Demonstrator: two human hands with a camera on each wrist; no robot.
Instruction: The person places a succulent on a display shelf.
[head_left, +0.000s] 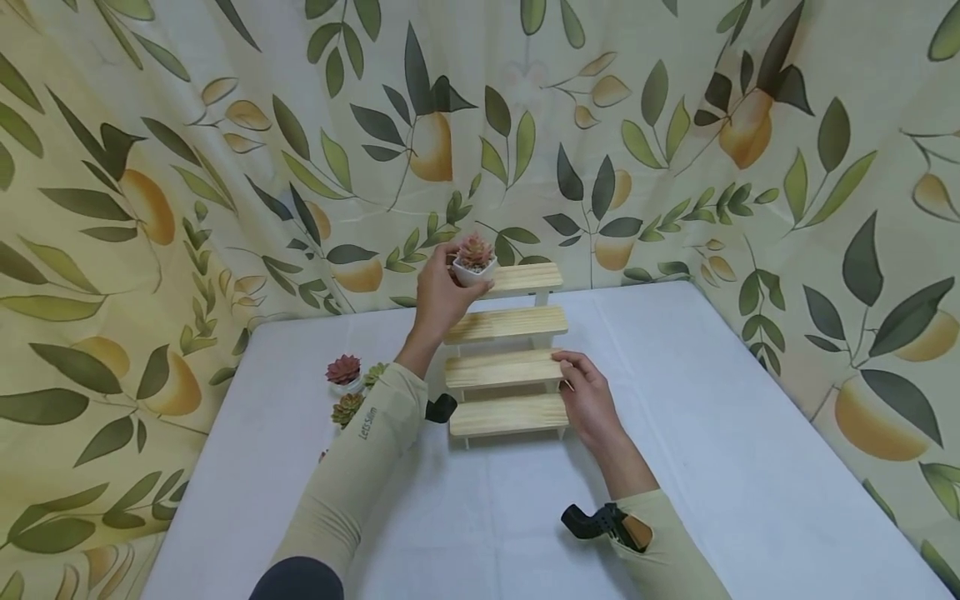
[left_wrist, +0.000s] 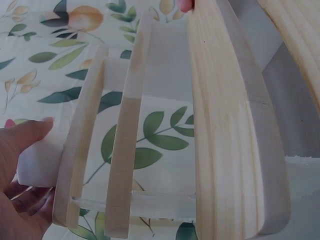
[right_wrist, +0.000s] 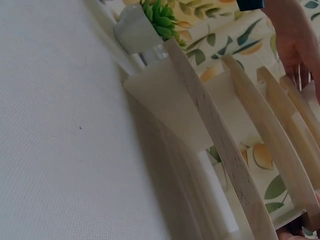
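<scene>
A pink succulent (head_left: pixel 474 249) in a small white pot (head_left: pixel 480 273) is held by my left hand (head_left: pixel 437 293) at the left end of the top board of a stepped wooden shelf (head_left: pixel 506 325). The left wrist view shows the thumb and fingers of the left hand (left_wrist: pixel 20 170) around the white pot (left_wrist: pixel 42 162), beside the top board. My right hand (head_left: pixel 590 400) grips the right end of the second board from the bottom. In the right wrist view only some of its fingertips (right_wrist: pixel 285 234) show beneath the boards.
Left of the shelf, partly behind my left sleeve (head_left: pixel 360 467), stand a red succulent (head_left: pixel 343 369), a green one (head_left: pixel 375 374) and a yellow-green one (head_left: pixel 347 408). A white cloth covers the table (head_left: pixel 675 400). A leaf-and-fruit patterned curtain (head_left: pixel 480 125) hangs behind it.
</scene>
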